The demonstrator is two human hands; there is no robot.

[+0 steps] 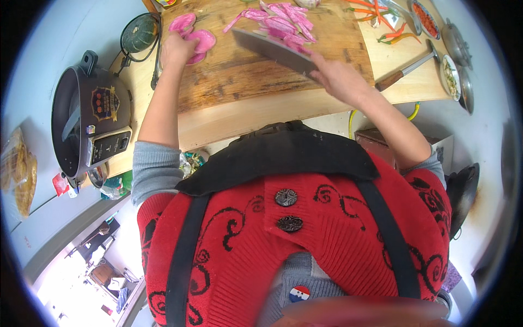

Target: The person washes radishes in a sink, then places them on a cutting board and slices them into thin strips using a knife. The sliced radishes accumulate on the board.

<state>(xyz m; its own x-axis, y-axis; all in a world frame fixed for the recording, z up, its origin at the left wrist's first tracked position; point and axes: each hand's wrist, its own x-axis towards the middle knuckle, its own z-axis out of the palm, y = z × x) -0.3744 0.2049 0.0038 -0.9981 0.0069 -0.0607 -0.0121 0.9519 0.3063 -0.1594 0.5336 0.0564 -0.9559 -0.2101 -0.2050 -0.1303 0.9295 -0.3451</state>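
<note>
At the left side of the wooden cutting board (229,77), my left hand (177,49) rests with curled fingers against round pink radish slices (203,39). The slices overlap each other, and the hand hides part of them; whether the fingers grip one cannot be told. My right hand (337,75) holds a cleaver (273,51) near the handle end, its broad blade pointing up and left across the board. Just beyond the blade lies a loose heap of pink radish strips (282,20), some with pale edges.
A dark pot (108,69) with a control panel and a green pumpkin (139,32) stand at left, near a black cable (154,79). On the right are chili peppers (380,14), a wooden-handled tool (402,71), a bowl of chopped red food (426,19) and a bowl of chopped greens (450,77).
</note>
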